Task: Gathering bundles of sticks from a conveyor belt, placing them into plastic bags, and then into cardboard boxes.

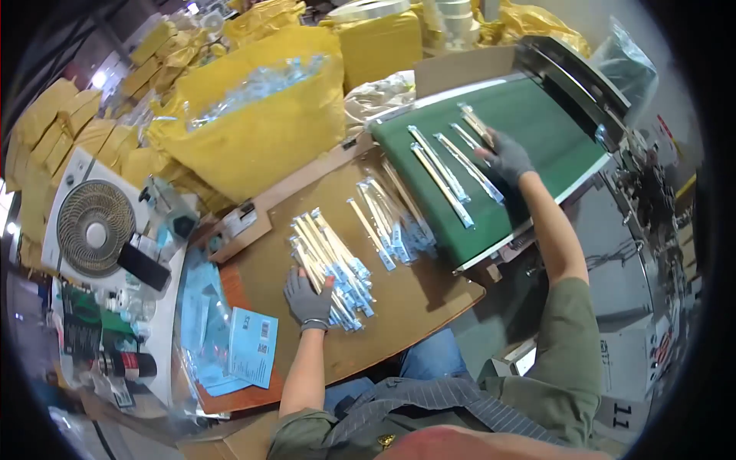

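Note:
My left hand (308,299), in a grey glove with bare fingertips, rests against the near left side of a pile of wrapped chopsticks (326,253). Its thumb is spread from the fingers and nothing is gripped. My right hand (509,157), gloved alike, hovers over a green conveyor belt (529,115) with thumb and fingers apart. Close to its fingertips lies a chopstick packet (474,121). Several more packets (443,184) lie slanted on the belt to its left. Between pile and belt, a smaller group of packets (387,218) lies on the brown tabletop (406,307).
A big yellow sack (253,130) of blue-and-clear packets stands behind the table. On the left are a fan (96,226), a dark phone (144,266) and blue printed bags (253,346). A small cardboard box (240,230) borders the table; a metal frame edges the belt.

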The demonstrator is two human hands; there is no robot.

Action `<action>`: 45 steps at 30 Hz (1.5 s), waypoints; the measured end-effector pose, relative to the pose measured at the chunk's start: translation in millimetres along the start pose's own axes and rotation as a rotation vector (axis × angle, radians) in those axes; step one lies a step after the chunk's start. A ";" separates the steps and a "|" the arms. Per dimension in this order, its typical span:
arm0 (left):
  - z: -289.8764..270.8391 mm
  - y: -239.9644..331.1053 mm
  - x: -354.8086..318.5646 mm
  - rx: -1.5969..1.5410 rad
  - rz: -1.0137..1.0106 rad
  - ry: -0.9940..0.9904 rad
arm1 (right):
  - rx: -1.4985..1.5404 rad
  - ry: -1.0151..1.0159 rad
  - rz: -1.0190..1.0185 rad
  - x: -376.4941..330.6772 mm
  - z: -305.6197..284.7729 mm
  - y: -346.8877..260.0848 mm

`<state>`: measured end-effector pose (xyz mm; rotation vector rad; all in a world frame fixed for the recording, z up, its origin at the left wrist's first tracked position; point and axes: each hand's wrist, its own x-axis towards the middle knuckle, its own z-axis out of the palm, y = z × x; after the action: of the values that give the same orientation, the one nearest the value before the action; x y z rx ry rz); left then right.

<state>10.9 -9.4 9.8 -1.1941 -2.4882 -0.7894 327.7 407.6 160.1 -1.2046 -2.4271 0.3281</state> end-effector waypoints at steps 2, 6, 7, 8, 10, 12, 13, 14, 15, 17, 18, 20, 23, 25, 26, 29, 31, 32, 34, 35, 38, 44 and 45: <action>0.5 1.3 -1.4 0.040 -0.009 0.016 | 0.107 -0.064 -0.149 -12.4 23.7 -44.0; -1.3 -1.9 0.0 0.033 -0.022 0.016 | 0.018 -0.210 -0.233 -49.8 48.9 -170.6; -0.3 -3.5 -0.2 0.035 -0.028 0.014 | -0.013 -0.262 -0.258 -53.6 56.0 -196.5; 0.5 -6.1 -0.9 0.037 -0.036 0.012 | -0.044 -0.315 -0.284 -56.9 65.5 -218.6; 3.3 0.4 6.4 0.024 -0.064 0.021 | 0.037 -0.264 -0.266 -47.3 103.6 -231.0; 0.9 25.8 22.6 -0.305 -0.494 -0.128 | 0.023 -0.279 0.131 -19.6 138.6 -212.0; -4.7 49.2 31.7 -0.569 -0.590 -0.129 | 0.196 -0.309 0.357 -11.1 160.9 -180.4; -11.6 64.1 40.1 -0.831 -0.688 -0.128 | 0.374 -0.335 0.575 -7.5 174.3 -155.5; -7.2 42.2 47.0 -0.919 -0.825 -0.290 | 0.500 -0.187 0.635 -12.3 182.1 -174.1; -2.0 30.3 47.6 -1.020 -0.864 -0.116 | 0.303 -0.162 0.424 -36.1 182.0 -223.1; -13.8 48.4 52.5 -1.095 -0.860 -0.205 | 0.089 -0.105 0.271 -51.7 175.9 -230.3; 6.2 36.6 51.8 -1.618 -0.913 -0.250 | 0.295 -0.499 0.080 -74.3 174.7 -276.3; 15.4 8.3 46.0 -1.781 -0.996 -0.290 | 0.390 -0.572 -0.005 -108.5 209.6 -311.7; -6.7 -0.1 36.0 -1.566 -0.991 -0.343 | 1.376 -0.803 0.318 -131.0 210.7 -312.7; -12.7 -8.1 31.0 -1.600 -0.981 -0.316 | 1.367 -0.823 0.326 -134.0 209.9 -320.0; -68.6 16.9 40.4 -1.593 -0.505 -0.133 | 1.603 -0.718 0.248 -135.4 185.7 -333.0; -115.4 33.6 50.0 -1.482 -0.197 -0.028 | 1.648 -0.601 0.022 -137.0 132.7 -355.3; -139.0 34.4 55.1 -1.259 -0.075 -0.049 | 1.652 -0.580 -0.082 -134.3 102.7 -363.9; -144.1 15.9 46.2 -1.269 -0.175 -0.390 | 1.588 -0.822 -0.162 -131.6 83.4 -357.8; -155.5 31.0 45.2 -1.353 -0.169 -0.421 | 1.571 -0.829 -0.108 -132.9 84.1 -344.3; -151.1 44.6 21.7 -1.474 -0.141 -0.357 | 1.506 -0.631 -0.349 -152.2 89.0 -327.2; -162.8 38.9 -27.5 -0.987 -0.058 -0.441 | 1.359 -0.626 0.052 -229.8 51.9 -361.1; -176.5 44.3 -38.8 -1.171 -0.128 -0.556 | 1.434 -0.695 0.174 -244.5 30.1 -368.9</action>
<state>71.1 -113.7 151.7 -1.7419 -2.4591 -2.4260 187.0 -9.9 211.9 -0.5789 -1.6180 2.2881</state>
